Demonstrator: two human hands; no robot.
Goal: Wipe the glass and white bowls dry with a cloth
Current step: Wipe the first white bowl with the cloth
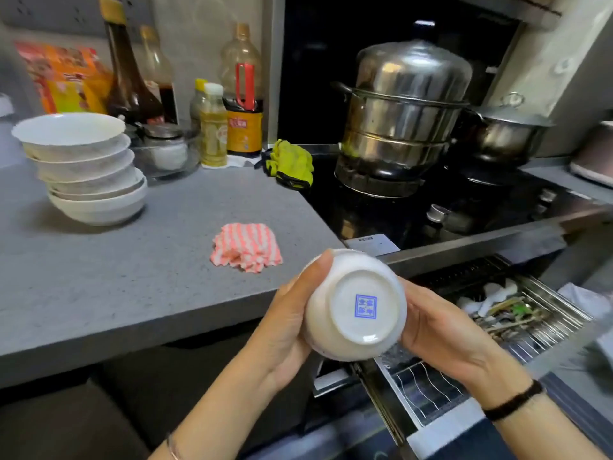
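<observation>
A person holds one small white bowl point(356, 307) in both hands, low in the middle of the view. The bowl is tipped so its round bottom faces us. A blue square mark point(366, 306) sits on the bottom.

The left hand point(285, 313) is on the bowl's 9 o'clock side. Its thumb lies along the bowl's side, up to the top edge. Its other fingers are behind the bowl, so I cannot tell how they lie. The right hand point(441, 330) is on the 3 o'clock side, with its fingers curled round the bowl. A black band point(514, 401) is on that wrist.

The cloth point(247, 247) has pink and white stripes. It lies bunched up on the grey counter point(132, 277), at 10 o'clock from the held bowl and near it. No hand touches it.

Farther off at 10 o'clock is a stack of white bowls point(83, 167), one inside the other. At 3 o'clock from the stack, just beside it, is a glass bowl point(166, 154) with something small inside.

Bottles point(214, 124) stand by the wall behind the glass bowl. A yellow-green glove point(292, 162) lies at 11 o'clock from the held bowl. A big shiny steamer pot point(401, 121) sits on the black stove point(414, 220) at 12 o'clock. At 3 o'clock, an open drawer point(530, 313) has kitchen tools in it.
</observation>
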